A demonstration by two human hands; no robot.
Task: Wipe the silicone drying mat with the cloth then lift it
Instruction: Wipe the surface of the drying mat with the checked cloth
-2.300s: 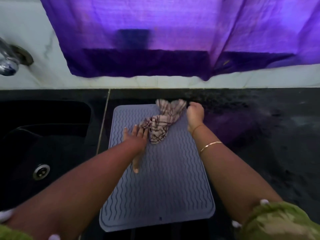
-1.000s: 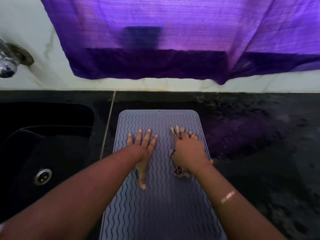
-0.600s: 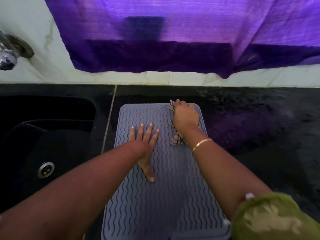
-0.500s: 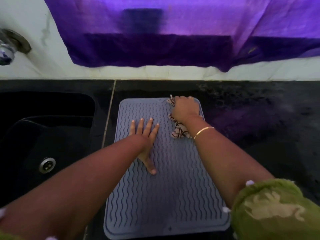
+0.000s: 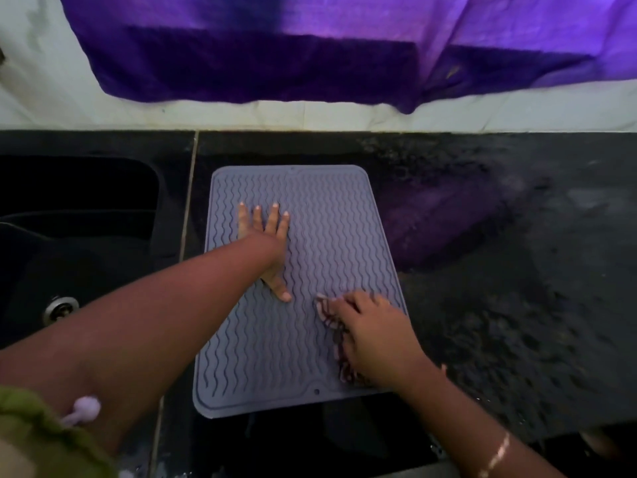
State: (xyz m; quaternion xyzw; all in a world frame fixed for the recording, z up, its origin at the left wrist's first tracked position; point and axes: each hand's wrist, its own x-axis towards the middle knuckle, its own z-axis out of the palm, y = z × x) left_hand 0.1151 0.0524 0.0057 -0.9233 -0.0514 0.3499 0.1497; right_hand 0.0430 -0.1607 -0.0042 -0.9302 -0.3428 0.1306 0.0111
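Observation:
A grey silicone drying mat (image 5: 320,219) with wavy ridges lies flat on the black counter. My left hand (image 5: 269,243) rests on its left half, palm down and fingers spread, holding nothing. My right hand (image 5: 374,336) presses a checked cloth (image 5: 336,339) onto the mat near its near right corner. Most of the cloth is hidden under the hand.
A black sink (image 5: 69,236) with a metal drain (image 5: 60,308) lies left of the mat. The black counter (image 5: 517,270) stretches to the right. A purple curtain (image 5: 310,46) hangs over the white wall behind. The counter's front edge runs just below the mat.
My right hand has dragged the cloth from the mat's far right corner down to its near right corner. My left hand has stayed flat on the mat.

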